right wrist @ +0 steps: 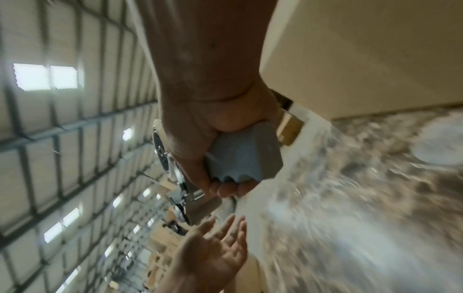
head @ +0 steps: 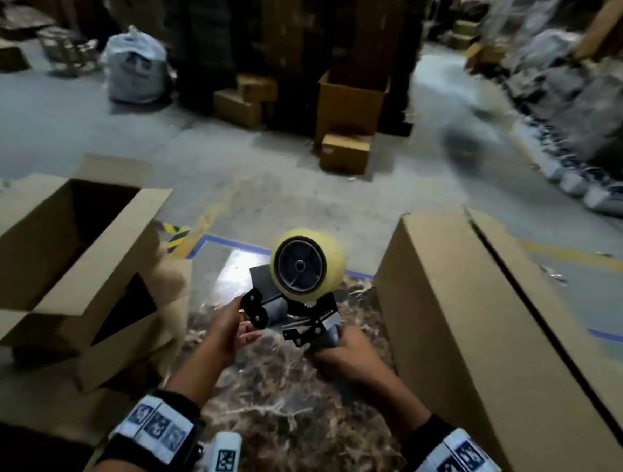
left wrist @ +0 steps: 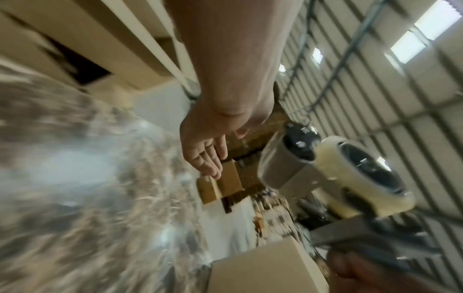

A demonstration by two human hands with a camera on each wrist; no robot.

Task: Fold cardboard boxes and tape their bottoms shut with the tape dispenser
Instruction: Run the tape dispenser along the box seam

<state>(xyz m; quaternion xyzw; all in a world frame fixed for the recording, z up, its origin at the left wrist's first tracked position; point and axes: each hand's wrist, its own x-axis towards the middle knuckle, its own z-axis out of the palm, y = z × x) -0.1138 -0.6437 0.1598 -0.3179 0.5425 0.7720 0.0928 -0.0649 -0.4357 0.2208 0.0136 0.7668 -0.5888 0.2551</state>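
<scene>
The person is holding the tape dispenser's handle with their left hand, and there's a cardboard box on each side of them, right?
Not quite: the right hand grips the tape dispenser by its handle, as the right wrist view shows. The left hand is open beside the dispenser's front. The rest holds: one cardboard box on the left, another box on the right.

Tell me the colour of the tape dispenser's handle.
Grey; the handle shows best in the right wrist view.
</scene>
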